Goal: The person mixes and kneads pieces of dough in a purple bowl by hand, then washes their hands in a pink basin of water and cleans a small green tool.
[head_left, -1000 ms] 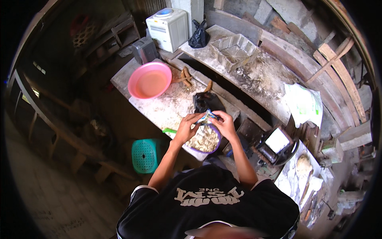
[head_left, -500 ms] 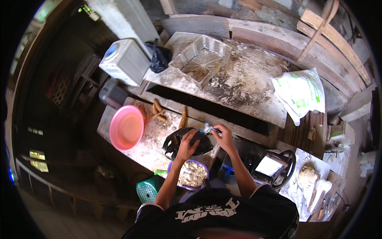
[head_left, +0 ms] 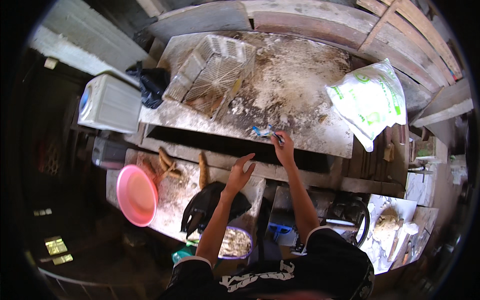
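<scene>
My right hand (head_left: 283,145) is closed, pinching a small crumpled blue-and-clear plastic wrapper (head_left: 262,132) that juts out to the left of the fingers. It is held up by the front edge of the far tabletop. My left hand (head_left: 241,175) hovers above the near table with nothing in it, thumb and fingers apart. Below it a black plastic bag (head_left: 214,200) lies on the near table. A purple-rimmed basin (head_left: 249,252) of pale chopped pieces (head_left: 234,242) shows beside my left forearm, which hides part of it.
On the near table are a pink basin (head_left: 121,192) and several brown roots (head_left: 202,170). A white plastic crate (head_left: 215,75), a black bag (head_left: 154,85) and a white-green sack (head_left: 367,100) rest on the far table. A white jerrycan (head_left: 111,105) stands left; a dark wheel (head_left: 367,220) stands right.
Both hands have moved away from the black bag toward the far table, the right one carrying the wrapper. The view has shifted, and the right hand is now farther out than the left.
</scene>
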### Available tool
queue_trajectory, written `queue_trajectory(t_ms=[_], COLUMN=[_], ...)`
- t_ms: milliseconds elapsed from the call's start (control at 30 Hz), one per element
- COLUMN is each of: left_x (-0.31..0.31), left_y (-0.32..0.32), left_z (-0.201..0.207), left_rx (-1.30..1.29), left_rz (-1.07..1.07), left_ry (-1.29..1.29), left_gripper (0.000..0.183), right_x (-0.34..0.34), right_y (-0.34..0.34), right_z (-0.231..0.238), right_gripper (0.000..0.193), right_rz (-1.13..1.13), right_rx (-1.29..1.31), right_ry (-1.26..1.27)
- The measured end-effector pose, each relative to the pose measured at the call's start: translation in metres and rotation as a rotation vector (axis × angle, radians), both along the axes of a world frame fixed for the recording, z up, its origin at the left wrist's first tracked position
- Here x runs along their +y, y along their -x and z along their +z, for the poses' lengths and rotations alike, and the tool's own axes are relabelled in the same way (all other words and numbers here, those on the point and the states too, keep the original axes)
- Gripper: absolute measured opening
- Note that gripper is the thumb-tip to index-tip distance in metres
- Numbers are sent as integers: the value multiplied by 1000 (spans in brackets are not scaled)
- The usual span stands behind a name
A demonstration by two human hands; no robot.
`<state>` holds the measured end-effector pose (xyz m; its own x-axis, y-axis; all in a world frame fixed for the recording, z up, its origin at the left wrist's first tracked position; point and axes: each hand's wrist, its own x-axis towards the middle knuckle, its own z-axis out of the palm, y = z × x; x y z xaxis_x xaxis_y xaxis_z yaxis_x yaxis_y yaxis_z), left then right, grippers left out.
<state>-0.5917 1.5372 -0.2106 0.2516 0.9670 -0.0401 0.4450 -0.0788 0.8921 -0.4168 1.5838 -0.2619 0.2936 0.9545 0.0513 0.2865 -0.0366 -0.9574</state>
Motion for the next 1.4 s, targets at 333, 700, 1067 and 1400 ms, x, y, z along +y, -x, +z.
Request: queue_trajectory(t_ms=[333, 700, 1067, 1400], left_x=[103, -15, -318, -657], left_y=[-70, -22, 150, 374], left_z=[-139, -41, 98, 105], left_rx=[-85, -120, -173, -211], left_rz=[31, 59, 52, 48], left_ry=[11, -9, -86, 1], left_gripper=[29, 29, 26, 29], right_x=[60, -39, -350, -699], right_y=[-38, 11, 159, 369], right_z=[-157, -56, 106, 156], right_gripper=[13, 27, 23, 23], right_rz=[-226, -333, -216, 143], right_rx=[-325, -237, -251, -286], right_ry=[-45, 115, -153, -169])
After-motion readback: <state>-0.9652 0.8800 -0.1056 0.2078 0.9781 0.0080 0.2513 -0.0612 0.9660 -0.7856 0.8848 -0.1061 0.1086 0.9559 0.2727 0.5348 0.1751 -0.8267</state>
